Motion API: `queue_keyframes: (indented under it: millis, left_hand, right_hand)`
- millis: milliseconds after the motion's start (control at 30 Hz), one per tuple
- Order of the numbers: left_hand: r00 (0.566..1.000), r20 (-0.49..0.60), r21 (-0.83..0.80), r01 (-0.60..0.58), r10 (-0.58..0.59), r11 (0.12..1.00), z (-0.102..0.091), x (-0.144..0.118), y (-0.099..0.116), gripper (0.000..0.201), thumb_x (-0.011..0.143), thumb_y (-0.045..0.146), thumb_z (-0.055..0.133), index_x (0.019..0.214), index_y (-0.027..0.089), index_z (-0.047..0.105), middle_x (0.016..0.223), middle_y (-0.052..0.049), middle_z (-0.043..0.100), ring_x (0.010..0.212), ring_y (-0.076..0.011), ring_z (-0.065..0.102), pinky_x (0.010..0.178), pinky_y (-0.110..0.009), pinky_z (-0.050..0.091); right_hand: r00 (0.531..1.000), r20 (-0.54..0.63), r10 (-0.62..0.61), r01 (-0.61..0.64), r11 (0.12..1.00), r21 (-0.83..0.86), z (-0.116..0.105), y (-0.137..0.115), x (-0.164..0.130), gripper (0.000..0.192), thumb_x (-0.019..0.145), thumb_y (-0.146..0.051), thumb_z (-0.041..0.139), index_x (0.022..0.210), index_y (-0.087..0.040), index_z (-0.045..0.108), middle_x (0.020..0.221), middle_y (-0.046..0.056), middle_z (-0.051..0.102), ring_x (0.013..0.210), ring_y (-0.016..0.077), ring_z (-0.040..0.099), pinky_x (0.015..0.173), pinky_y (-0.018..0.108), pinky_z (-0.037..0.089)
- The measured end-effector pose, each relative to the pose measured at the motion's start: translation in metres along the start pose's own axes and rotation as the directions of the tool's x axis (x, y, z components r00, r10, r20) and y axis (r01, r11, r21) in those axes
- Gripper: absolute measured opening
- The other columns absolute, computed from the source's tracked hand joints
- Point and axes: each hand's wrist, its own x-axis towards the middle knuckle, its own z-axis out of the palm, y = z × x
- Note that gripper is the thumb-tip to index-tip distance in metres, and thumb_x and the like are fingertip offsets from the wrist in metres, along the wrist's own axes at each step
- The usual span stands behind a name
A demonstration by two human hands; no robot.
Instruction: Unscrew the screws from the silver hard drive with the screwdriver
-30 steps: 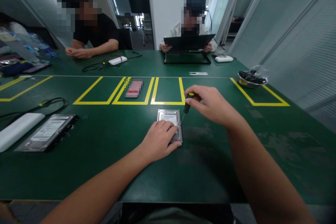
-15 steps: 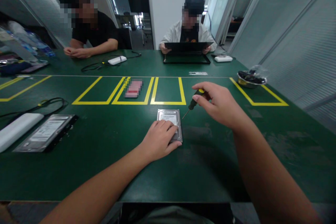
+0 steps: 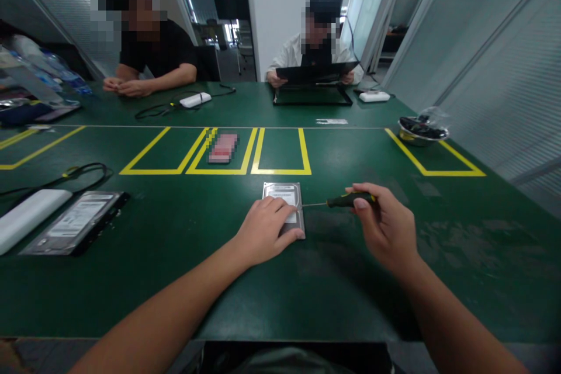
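A silver hard drive [image 3: 284,194] lies flat on the green table [image 3: 184,269], just below the yellow marked boxes. My left hand [image 3: 265,231] rests palm down on its near half and covers it. My right hand [image 3: 385,228] grips a small screwdriver [image 3: 346,201] with a dark handle. The screwdriver lies almost level, and its thin shaft points left with the tip at the drive's right edge.
A second hard drive [image 3: 76,222] and a white box [image 3: 30,216] with a black cable lie at the left. A metal bowl [image 3: 418,130] stands at the far right. Two people sit across the table, one holding a laptop [image 3: 313,85]. Yellow tape boxes [image 3: 280,152] mark the middle.
My right hand has come down and toward me, swinging the screwdriver from a steep tilt to nearly level against the drive's right side. My left hand has stayed on the drive.
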Motion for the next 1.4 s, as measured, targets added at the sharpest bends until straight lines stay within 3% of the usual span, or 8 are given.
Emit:
queue_keyframes:
  millis: [200,367,600,767,1233,1400]
  left_hand:
    - [1.000,0.024,-0.060,-0.010,0.012,0.998,-0.002,0.012,-0.013,0.036,0.092,0.041,0.056,0.123,0.023,0.060,0.116,-0.007,0.063,0.109,-0.0269,0.053,0.096,-0.042,0.041]
    - [0.996,0.082,-0.098,-0.008,0.016,0.995,-0.002,0.023,-0.021,0.037,0.089,0.039,0.059,0.123,0.026,0.061,0.120,-0.006,0.062,0.114,-0.0277,0.052,0.098,-0.042,0.041]
    - [0.984,0.174,-0.160,0.071,-0.043,0.984,-0.005,0.032,-0.026,0.038,0.083,0.040,0.066,0.120,0.031,0.063,0.102,-0.003,0.063,0.098,-0.0251,0.056,0.086,-0.040,0.041]
    - [0.975,0.208,-0.174,0.115,-0.077,0.978,-0.008,0.033,-0.023,0.036,0.082,0.040,0.065,0.118,0.033,0.065,0.104,-0.002,0.063,0.103,-0.0263,0.055,0.087,-0.040,0.040]
    - [0.982,0.176,-0.170,0.105,-0.074,0.980,-0.005,0.032,-0.023,0.035,0.081,0.039,0.064,0.116,0.033,0.065,0.103,-0.002,0.063,0.102,-0.0261,0.055,0.087,-0.041,0.041]
    - [0.982,0.173,-0.169,0.111,-0.082,0.979,-0.006,0.032,-0.022,0.035,0.081,0.038,0.065,0.115,0.032,0.066,0.104,-0.003,0.063,0.102,-0.0264,0.055,0.086,-0.042,0.041]
  right_hand:
    - [0.996,-0.067,0.063,-0.061,0.998,0.031,0.002,0.010,-0.009,0.019,0.096,-0.026,0.050,0.111,-0.021,0.062,0.101,0.005,0.071,0.086,0.0192,0.069,0.076,0.034,0.053]
    - [0.998,-0.056,0.016,-0.016,1.000,-0.013,0.004,0.010,-0.009,0.017,0.096,-0.024,0.049,0.107,-0.019,0.061,0.097,0.006,0.070,0.089,0.0192,0.068,0.080,0.033,0.053]
    - [0.999,-0.040,-0.019,0.017,0.999,-0.042,0.007,0.011,-0.008,0.016,0.096,-0.023,0.049,0.106,-0.019,0.061,0.097,0.006,0.070,0.088,0.0179,0.067,0.080,0.031,0.052]
    - [1.000,-0.025,-0.017,0.015,0.999,-0.049,0.008,0.011,-0.008,0.017,0.096,-0.023,0.048,0.104,-0.019,0.062,0.095,0.006,0.070,0.087,0.0184,0.067,0.078,0.031,0.052]
    - [1.000,-0.006,-0.009,0.009,0.998,-0.056,0.008,0.010,-0.007,0.017,0.096,-0.025,0.049,0.103,-0.019,0.063,0.094,0.006,0.071,0.084,0.0198,0.068,0.074,0.033,0.053]
    - [0.998,-0.041,0.053,-0.055,0.998,-0.032,0.004,0.010,-0.008,0.015,0.093,-0.027,0.054,0.102,-0.020,0.064,0.091,0.005,0.072,0.078,0.0181,0.068,0.068,0.030,0.053]
